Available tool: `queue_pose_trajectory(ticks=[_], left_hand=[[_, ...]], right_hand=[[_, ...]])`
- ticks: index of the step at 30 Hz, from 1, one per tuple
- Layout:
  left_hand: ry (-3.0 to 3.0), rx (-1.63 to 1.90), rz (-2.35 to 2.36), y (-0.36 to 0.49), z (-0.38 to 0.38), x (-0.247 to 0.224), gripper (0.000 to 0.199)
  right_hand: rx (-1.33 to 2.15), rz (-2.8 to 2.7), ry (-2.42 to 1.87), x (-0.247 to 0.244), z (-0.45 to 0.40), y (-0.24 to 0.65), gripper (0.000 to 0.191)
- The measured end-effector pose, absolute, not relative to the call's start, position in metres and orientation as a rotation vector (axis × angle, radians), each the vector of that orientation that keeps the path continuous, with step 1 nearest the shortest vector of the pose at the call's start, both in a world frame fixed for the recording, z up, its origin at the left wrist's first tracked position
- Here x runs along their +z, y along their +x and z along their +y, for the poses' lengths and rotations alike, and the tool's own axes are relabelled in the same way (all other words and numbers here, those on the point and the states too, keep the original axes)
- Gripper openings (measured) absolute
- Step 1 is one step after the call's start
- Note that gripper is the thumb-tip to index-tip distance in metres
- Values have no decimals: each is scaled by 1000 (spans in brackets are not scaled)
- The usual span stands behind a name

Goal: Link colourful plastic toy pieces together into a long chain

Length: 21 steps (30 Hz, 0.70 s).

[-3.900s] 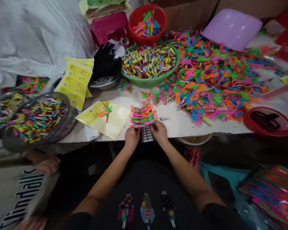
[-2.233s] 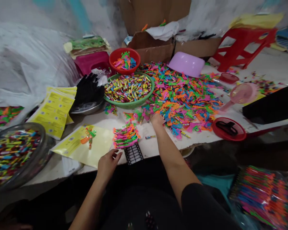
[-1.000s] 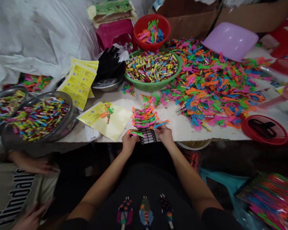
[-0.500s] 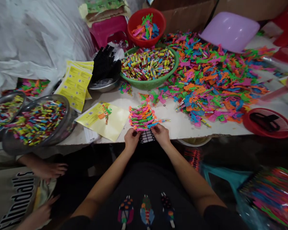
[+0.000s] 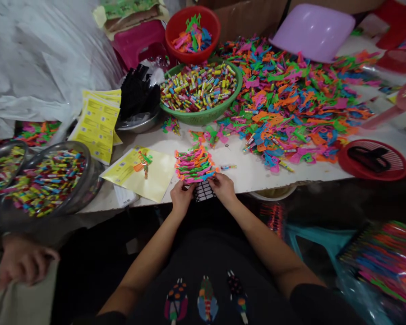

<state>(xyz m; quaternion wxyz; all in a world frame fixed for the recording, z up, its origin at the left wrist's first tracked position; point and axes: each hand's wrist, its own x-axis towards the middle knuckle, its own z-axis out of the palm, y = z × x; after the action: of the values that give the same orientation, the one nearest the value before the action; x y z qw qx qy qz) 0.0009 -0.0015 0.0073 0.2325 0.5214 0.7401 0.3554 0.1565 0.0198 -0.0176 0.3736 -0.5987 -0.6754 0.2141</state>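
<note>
A: Near edge first. What's there?
B: White table point(image 5: 267, 179), dark grid strip point(image 5: 205, 191) at its near edge, between left hand point(image 5: 181, 197) and right hand point(image 5: 224, 188).
A: Fingers?
B: Both sets bent, tips nearly together. Left at the near-left end of the plastic row point(image 5: 194, 163), right at the near-right end. Tips look to be touching the nearest piece; can't tell if either has a firm hold.
A: Row orientation?
B: Just beyond the fingers, running away from the near edge. Each piece's long axis lies left-right, roughly along that edge. Neither hand clearly nearer.
A: Off to the sides?
B: Loose tube point(image 5: 228, 167) just beside right hand, on its right. Further out, green basket point(image 5: 201, 118).
</note>
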Motion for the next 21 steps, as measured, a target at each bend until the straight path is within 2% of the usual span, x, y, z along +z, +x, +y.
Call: queue_pose_trajectory(ticks=[12, 21], left_hand=[[1136, 1223, 1809, -11, -6, -10, 28], [1368, 1065, 2139, 4, -4, 2, 32]], right_hand=[[552, -1635, -1450, -31, 19, 151, 19], [588, -1649, -1474, -27, 20, 153, 18]])
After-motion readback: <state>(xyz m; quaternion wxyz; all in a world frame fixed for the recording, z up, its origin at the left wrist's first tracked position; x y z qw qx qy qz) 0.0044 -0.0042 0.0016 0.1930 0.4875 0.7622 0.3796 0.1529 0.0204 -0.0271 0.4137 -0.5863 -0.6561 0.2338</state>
